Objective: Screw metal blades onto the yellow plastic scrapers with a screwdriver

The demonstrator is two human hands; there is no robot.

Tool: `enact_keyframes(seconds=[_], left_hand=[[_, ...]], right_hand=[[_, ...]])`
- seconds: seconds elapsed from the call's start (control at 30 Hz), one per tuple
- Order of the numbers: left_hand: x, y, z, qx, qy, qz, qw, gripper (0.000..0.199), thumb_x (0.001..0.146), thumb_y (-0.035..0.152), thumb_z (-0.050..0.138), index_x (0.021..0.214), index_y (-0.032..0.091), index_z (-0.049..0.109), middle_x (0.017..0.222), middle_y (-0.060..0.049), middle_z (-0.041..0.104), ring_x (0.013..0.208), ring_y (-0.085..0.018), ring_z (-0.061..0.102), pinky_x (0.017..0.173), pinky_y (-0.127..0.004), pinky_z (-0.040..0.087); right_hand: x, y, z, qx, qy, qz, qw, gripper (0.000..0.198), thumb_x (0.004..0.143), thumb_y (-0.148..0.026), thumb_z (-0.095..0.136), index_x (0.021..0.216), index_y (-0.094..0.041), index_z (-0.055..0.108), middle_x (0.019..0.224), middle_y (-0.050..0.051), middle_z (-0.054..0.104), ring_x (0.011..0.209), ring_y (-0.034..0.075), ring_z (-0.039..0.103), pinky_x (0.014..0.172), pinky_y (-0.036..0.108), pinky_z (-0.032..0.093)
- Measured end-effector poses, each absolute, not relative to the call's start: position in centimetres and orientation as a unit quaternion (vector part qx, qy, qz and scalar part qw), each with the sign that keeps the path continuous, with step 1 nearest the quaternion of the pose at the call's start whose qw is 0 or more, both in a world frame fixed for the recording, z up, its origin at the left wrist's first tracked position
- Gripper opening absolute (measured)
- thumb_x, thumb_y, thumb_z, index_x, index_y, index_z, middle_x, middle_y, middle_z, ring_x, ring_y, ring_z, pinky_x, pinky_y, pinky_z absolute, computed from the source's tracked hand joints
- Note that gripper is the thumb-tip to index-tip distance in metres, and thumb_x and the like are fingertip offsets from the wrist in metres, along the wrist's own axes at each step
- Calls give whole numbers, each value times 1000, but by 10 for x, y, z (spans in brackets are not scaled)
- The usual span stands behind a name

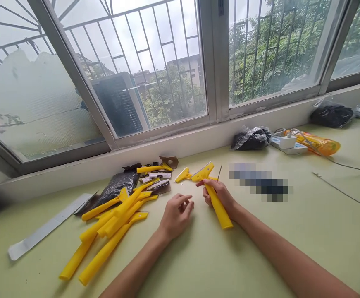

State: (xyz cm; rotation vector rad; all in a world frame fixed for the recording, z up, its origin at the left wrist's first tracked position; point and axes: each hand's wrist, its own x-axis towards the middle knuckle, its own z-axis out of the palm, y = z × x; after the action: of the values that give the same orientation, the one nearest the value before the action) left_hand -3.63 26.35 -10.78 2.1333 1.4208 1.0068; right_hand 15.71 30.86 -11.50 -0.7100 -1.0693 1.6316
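My right hand (218, 192) is closed around a yellow scraper (219, 209), its wide blade head pointing up and away and its hollow handle end toward me. A thin dark rod (219, 173) sticks up from the same hand; its lower part is hidden by the fingers. My left hand (176, 213) rests just left of it, fingers loosely curled and apart, with nothing visible in them. Beyond both hands lies another yellow scraper head (183, 175), with tiny bits beside it. To the left is a pile of yellow scrapers (118, 219), overlapping one another.
Behind the pile sit a black plastic bag (119, 186), small dark boxes (159, 186) and another scraper (155, 168). A pale flat strip (49, 227) lies far left. Toward the window stand a bagged black bundle (251, 138), a power strip (288, 145) and an orange container (322, 145). A cable (344, 190) crosses the right.
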Motion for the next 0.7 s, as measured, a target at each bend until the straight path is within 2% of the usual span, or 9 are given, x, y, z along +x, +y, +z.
enact_keyframes(seconds=[0.1, 0.2, 0.37, 0.53, 0.7], left_hand=[[-43, 270, -111, 727, 541, 385, 176, 31, 98, 35, 49, 108, 17, 73, 94, -7, 71, 74, -15, 63, 68, -27, 50], [-46, 280, -114, 707, 571, 394, 138, 25, 96, 29, 51, 99, 17, 72, 97, -7, 69, 76, -16, 65, 71, -28, 52], [-45, 309, -117, 683, 627, 371, 60, 20, 96, 27, 56, 107, 16, 69, 103, -7, 65, 72, -14, 62, 77, -32, 52], [-44, 338, -115, 691, 650, 316, 27, 21, 99, 34, 60, 104, 14, 66, 99, -4, 66, 84, -16, 63, 83, -37, 54], [-40, 340, -112, 707, 656, 265, 1, 23, 100, 35, 57, 107, 16, 66, 106, -6, 66, 95, -19, 63, 86, -38, 54]], right_hand=[[158, 309, -116, -289, -436, 687, 505, 37, 102, -51, 54, 97, -15, 63, 57, -9, 46, 40, 6, 37, 40, 19, 32], [157, 310, -118, -286, -440, 684, 507, 37, 102, -50, 55, 96, -15, 64, 57, -9, 47, 39, 6, 36, 40, 19, 32], [154, 311, -119, -292, -453, 675, 505, 38, 102, -51, 55, 95, -15, 64, 57, -9, 47, 40, 6, 37, 41, 19, 33], [155, 309, -116, -311, -465, 661, 500, 39, 103, -51, 54, 94, -14, 64, 57, -8, 47, 40, 6, 40, 40, 19, 34], [155, 308, -114, -325, -475, 646, 501, 40, 103, -51, 54, 93, -14, 65, 58, -8, 50, 41, 7, 43, 42, 20, 37]])
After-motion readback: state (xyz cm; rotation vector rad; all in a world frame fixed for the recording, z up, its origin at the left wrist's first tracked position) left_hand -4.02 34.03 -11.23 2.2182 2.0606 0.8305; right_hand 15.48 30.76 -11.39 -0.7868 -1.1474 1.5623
